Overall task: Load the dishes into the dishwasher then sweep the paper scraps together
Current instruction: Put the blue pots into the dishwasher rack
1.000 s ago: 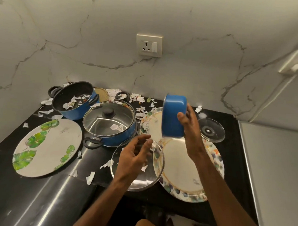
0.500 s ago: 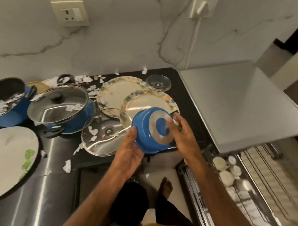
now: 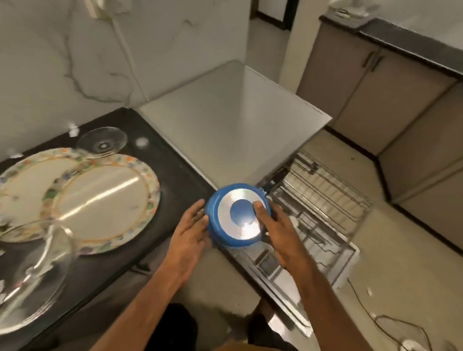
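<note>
Black stone countertop (image 3: 172, 178) fills left of frame; pulled-out dishwasher wire rack (image 3: 327, 195) sits centre-right. At frame centre a small round blue metal pot (image 3: 238, 215) is held upside down, silver base up, over counter edge & rack. Left hand (image 3: 189, 232) presses its side w/ fairly straight fingers. Right hand (image 3: 278, 230) curls round the other side, thumb on base. Two floral-rimmed plates (image 3: 104, 204) overlap at left; white paper scraps (image 3: 73, 130) lie upper left.
</note>
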